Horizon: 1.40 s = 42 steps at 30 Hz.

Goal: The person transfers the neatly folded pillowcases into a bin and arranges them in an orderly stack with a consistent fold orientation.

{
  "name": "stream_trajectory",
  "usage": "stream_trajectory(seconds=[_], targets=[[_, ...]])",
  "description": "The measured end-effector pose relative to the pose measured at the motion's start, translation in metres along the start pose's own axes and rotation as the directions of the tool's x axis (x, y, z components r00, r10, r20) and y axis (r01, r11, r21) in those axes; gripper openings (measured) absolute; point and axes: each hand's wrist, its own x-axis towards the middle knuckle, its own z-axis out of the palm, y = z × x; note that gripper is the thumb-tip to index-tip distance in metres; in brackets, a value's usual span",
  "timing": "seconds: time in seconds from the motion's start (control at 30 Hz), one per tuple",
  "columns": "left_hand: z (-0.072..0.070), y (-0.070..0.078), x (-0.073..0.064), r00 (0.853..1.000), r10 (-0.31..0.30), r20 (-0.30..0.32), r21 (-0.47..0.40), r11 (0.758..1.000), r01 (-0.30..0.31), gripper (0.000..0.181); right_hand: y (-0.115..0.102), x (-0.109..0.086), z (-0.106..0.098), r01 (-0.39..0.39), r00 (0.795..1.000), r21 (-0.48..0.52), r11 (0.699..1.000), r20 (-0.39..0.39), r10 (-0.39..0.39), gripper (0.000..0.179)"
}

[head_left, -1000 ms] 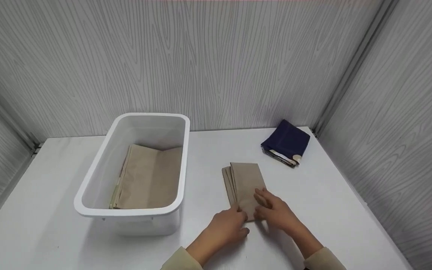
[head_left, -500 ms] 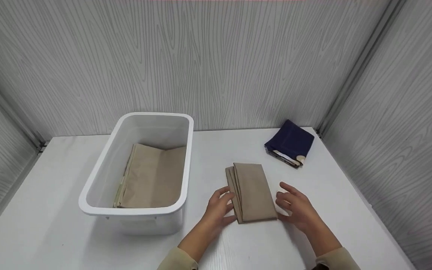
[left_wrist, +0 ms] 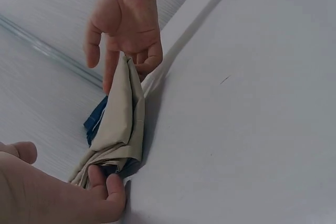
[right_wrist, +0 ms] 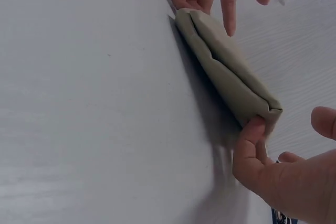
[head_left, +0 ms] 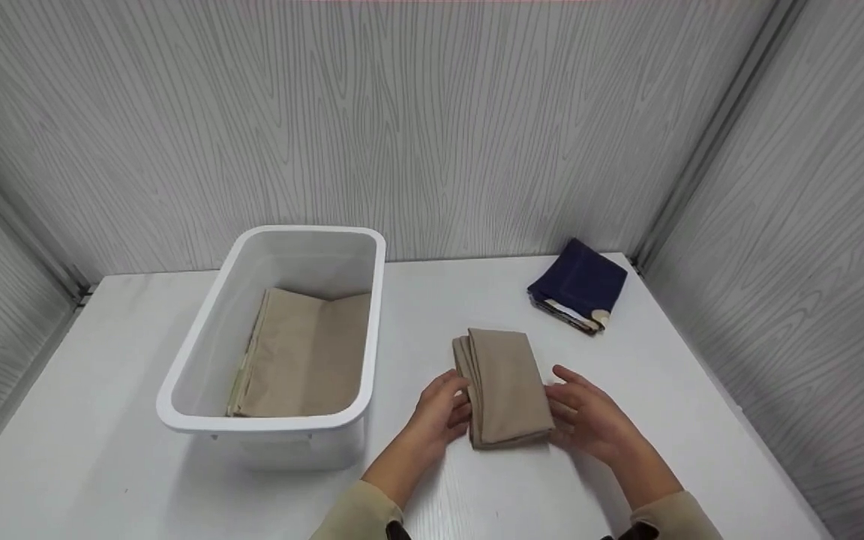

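Observation:
Between my two hands lies a folded beige cloth (head_left: 511, 386), a narrow, layered rectangle with its loose folds on the left. My left hand (head_left: 438, 416) touches the left edge, fingers bent in against the layers. On the opposite side my right hand (head_left: 593, 420) meets the right edge with its fingertips. Both wrist views show the thumbs standing away from the cloth. In the right wrist view the folded cloth (right_wrist: 226, 66) shows a thick front edge with a shadow beneath, and fingertips (right_wrist: 254, 124) press at its near corner.
A white plastic bin (head_left: 271, 424) stands to the left, with folded beige cloth (head_left: 304, 352) inside. At the back right of the white table (head_left: 432, 300) is a folded navy cloth (head_left: 580, 281). Grey wood-grain panels (head_left: 432, 127) enclose the back and sides.
The hands first pressed on top of the cloth, then moved apart to its two sides. Now their fingers touch both edges, and the cloth's top looks slightly bulged.

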Motion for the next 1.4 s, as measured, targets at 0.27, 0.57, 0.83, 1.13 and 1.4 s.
stream_trajectory(seconds=[0.27,0.57,0.83,1.13,1.4], targets=[[0.004,0.001,0.002,0.997,0.031,0.067,-0.037,0.999,-0.028,0.074,0.001,0.001,-0.004,-0.051,0.996,0.197,0.979,0.083,0.035,0.065],[0.005,0.008,0.009,0.998,-0.025,0.054,-0.072,0.997,0.029,0.072,-0.003,0.003,-0.006,-0.099,0.989,0.267,0.959,0.130,0.066,0.065],[0.004,0.008,0.017,0.997,-0.062,0.054,-0.056,0.996,0.065,0.064,-0.003,0.005,-0.006,-0.108,0.983,0.297,0.949,0.172,0.058,0.065],[-0.004,0.007,0.021,0.989,-0.049,0.137,-0.049,0.997,0.056,0.073,0.005,0.001,-0.010,-0.068,0.987,0.076,0.995,0.153,0.056,0.065],[-0.013,0.005,0.027,0.989,-0.073,0.130,-0.005,0.997,0.075,0.078,0.006,0.000,-0.008,-0.020,0.989,-0.065,0.998,0.148,0.029,0.067]])
